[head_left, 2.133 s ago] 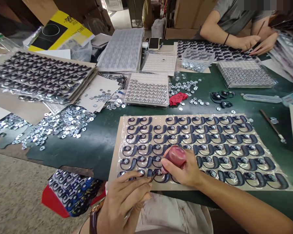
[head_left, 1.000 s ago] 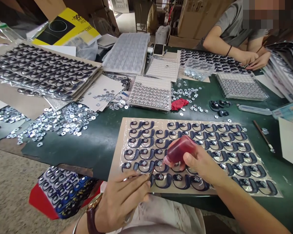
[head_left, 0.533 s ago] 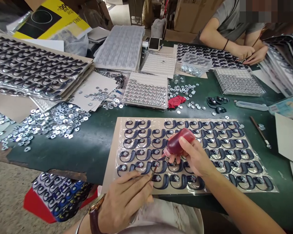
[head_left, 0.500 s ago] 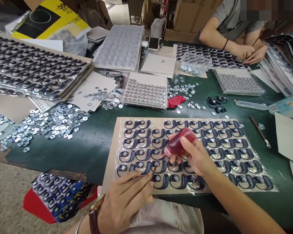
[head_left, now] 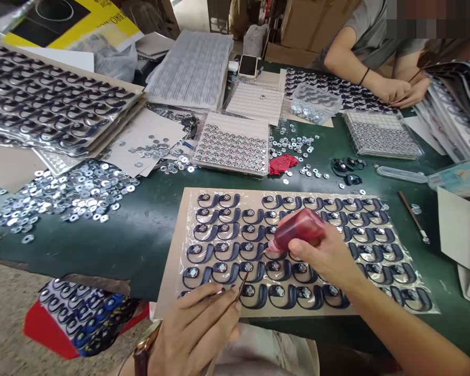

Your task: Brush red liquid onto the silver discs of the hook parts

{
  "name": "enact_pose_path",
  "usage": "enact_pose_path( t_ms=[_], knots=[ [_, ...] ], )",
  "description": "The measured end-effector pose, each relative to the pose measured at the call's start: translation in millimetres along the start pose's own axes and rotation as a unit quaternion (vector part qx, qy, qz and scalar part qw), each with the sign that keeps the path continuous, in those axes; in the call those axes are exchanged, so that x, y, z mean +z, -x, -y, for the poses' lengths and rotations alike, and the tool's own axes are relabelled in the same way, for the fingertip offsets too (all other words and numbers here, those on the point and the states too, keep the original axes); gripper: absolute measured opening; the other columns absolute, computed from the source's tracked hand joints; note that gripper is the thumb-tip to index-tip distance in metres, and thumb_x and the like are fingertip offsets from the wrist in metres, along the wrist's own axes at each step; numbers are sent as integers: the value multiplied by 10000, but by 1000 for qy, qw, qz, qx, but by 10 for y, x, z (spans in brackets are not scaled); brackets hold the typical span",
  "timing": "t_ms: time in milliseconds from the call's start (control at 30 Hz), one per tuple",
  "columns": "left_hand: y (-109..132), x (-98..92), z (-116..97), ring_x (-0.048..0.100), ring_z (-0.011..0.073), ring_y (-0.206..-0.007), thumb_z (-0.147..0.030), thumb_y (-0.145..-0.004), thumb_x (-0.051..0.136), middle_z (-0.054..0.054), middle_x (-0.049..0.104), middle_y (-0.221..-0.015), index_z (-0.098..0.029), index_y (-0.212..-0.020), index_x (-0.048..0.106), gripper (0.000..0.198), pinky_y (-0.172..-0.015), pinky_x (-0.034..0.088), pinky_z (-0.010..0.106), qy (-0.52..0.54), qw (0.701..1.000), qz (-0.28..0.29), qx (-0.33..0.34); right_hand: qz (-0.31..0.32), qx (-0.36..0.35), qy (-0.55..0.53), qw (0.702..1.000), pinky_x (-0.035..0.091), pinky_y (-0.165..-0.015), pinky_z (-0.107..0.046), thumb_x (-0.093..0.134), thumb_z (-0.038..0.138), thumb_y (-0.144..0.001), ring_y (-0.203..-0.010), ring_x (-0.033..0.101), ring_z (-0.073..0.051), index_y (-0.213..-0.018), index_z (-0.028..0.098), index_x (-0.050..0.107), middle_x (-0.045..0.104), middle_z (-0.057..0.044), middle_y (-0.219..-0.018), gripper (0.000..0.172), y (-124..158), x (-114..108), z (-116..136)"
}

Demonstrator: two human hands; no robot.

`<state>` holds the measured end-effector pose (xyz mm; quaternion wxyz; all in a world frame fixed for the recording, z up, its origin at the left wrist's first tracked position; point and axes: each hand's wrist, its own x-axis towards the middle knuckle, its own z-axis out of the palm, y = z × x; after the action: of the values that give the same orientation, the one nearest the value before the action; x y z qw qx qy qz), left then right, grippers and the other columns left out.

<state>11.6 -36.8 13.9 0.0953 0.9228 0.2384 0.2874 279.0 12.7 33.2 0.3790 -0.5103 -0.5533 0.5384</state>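
My right hand (head_left: 331, 256) is closed around a squeeze bottle (head_left: 297, 228) of red liquid. The bottle is tilted, its pinkish nozzle pointing down and left over a card (head_left: 171, 271). Rows of dark, curled pieces (head_left: 256, 296) with shiny stones lie on this card, which has clear film over it. Over the card's near left edge, my left hand (head_left: 198, 326) grips a thin pointed tool (head_left: 243, 285); its tip is at a stone (head_left: 246, 267) in a lower row. Most of the tool's shaft is hidden by my fingers.
Loose metal discs (head_left: 90, 190) are heaped on the left of the green table (head_left: 141, 237). Behind the card are a tray of stones (head_left: 232, 146) and a red cloth (head_left: 283, 164). A brown stick (head_left: 413, 216) lies at right. Across the table, a person's hands (head_left: 399, 93) are at another card.
The bottle has tipped further toward level and moved slightly right with my right hand. My left hand and its tool have shifted slightly left and down. The view has also shifted a little.
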Motion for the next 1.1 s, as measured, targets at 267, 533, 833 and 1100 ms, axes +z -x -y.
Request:
enact_pose_path(
  t_ms=[267,533,833,1100],
  knots=[
    [-14,17,-3,601,196,-1091,-172,-885,527,123,667,-1086,-54,-1066,610,232,-995,474,345,-25,1000,7,9,-39,-114,95,988,554,-529,-278,639,313,-786,-545,657,-171,-872,182,593,678,-19,-630,164,-124,316,-181],
    [-36,47,-53,604,231,-1082,-159,-895,475,153,668,-1067,-35,-1037,625,241,-955,502,367,-32,999,19,14,-16,-157,134,978,549,-551,-292,628,318,-773,-532,647,-173,-898,190,581,680,-14,-628,185,-100,383,-331],
    [9,95,-109,612,244,-1066,-165,-895,476,153,660,-1084,-44,-1056,620,247,-955,504,393,-45,999,18,6,-16,-190,170,967,530,-543,-276,639,327,-766,-529,636,-157,-852,198,595,678,-9,-652,161,-119,410,-343],
    [-15,82,-105,618,243,-1057,-173,-889,510,157,668,-1064,-41,-1045,623,234,-942,517,391,-43,999,21,4,-37,-188,188,963,534,-549,-279,626,321,-783,-519,632,-156,-864,191,591,675,-3,-617,157,-117,418,-350]
  ],
)
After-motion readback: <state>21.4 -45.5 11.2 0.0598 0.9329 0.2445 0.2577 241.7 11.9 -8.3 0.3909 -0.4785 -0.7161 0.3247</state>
